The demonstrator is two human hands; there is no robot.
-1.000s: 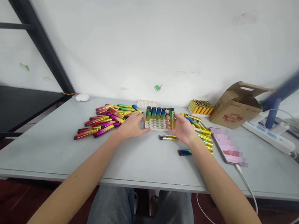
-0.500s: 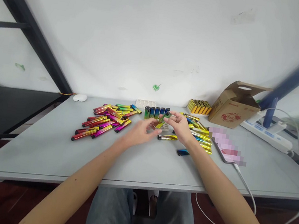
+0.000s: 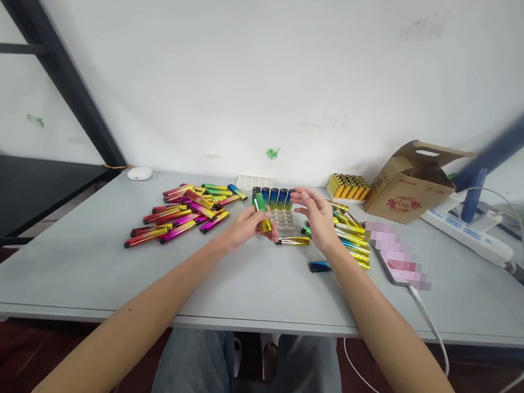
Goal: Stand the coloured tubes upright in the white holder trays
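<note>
Green-and-gold lighter (image 3: 261,212) has passed from between the two hands, where it lay half a second ago, into the left hand (image 3: 244,228) alone; the right hand (image 3: 321,221) has come away from it. Left grip: thumb and fingers closed around the lighter's lower part, dark cap end pointing up and leftward, gold end down toward the palm side, body tilted. Right grip: holding nothing visible, fingers spread loosely, thumb apart; fingertips overlap the right end of the upright row in view, contact cannot be told. Position of held lighter: above the left part of the white holed tray (image 3: 282,220), in front of the row of upright lighters (image 3: 273,197) along that tray's back edge. Row reads mostly blue at top, with a green one at its left end partly hidden. Loose gold lighter (image 3: 294,241) lies on the table (image 3: 249,286) just in front of the tray; a blue lighter (image 3: 320,266) lies nearer the person, partly covered by the right forearm. Left of the tray: heap of red, pink and gold lighters (image 3: 186,215). Right, beyond the right hand: a second group of mostly gold lighters (image 3: 356,241), beside the phone (image 3: 393,254). Near the wall: another white tray (image 3: 253,183), a filled tray of yellow pieces (image 3: 348,187) and an open cardboard box (image 3: 405,197).
</note>
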